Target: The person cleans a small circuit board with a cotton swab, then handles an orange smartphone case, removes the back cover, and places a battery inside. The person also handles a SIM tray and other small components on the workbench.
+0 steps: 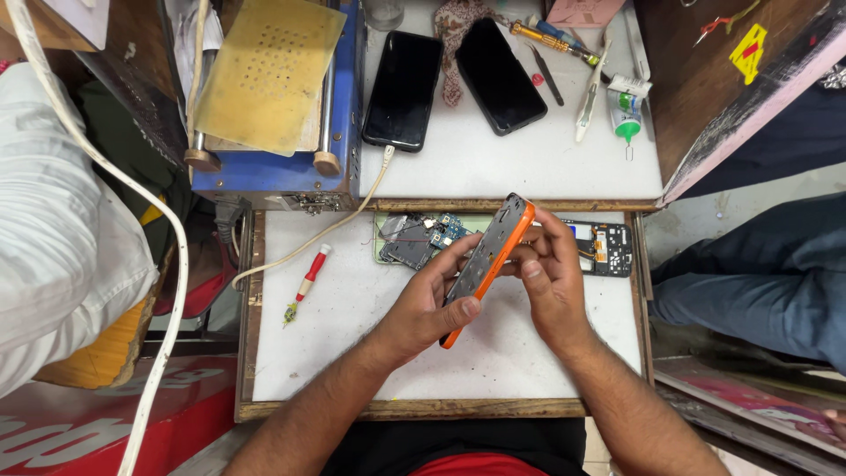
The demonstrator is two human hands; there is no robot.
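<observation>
From the head camera, both hands hold an orange-edged phone frame with a grey inner face (487,264) tilted above the white table (370,344). The left hand (432,304) has its grip clamped on the frame's lower half, thumb on the face; the right hand (551,278) pinches the upper edge. Just behind the frame lies a bare circuit board (414,240). A red-handled screwdriver (307,280) rests well to the left.
</observation>
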